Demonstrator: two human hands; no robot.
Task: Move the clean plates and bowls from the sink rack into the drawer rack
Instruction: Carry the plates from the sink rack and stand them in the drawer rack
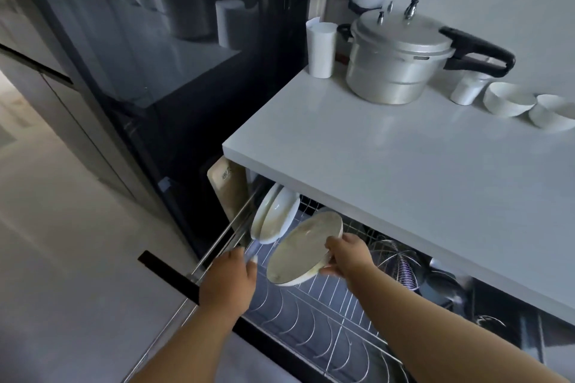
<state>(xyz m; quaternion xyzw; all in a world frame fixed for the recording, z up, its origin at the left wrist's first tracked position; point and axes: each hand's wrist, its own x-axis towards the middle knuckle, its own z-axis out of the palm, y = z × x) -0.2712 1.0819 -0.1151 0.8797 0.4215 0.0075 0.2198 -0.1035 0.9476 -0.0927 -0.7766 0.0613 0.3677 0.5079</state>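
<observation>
Our right hand (pixel 347 253) pinches the plate (pixel 304 248) by its 3 o'clock rim, tilted over the drawer rack (pixel 314 317). The standing plates (pixel 275 216) lie toward 11 o'clock. Our left hand (pixel 228 277) hovers at 9 o'clock, fingers loosely curled, seemingly empty.

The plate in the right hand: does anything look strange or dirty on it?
Yes. The plate that the right hand holds over the drawer rack shows brownish marks near its middle and along its lower rim, odd for a clean dish. It could be stain, glaze or reflection; the picture cannot settle which. No crack shows.
</observation>
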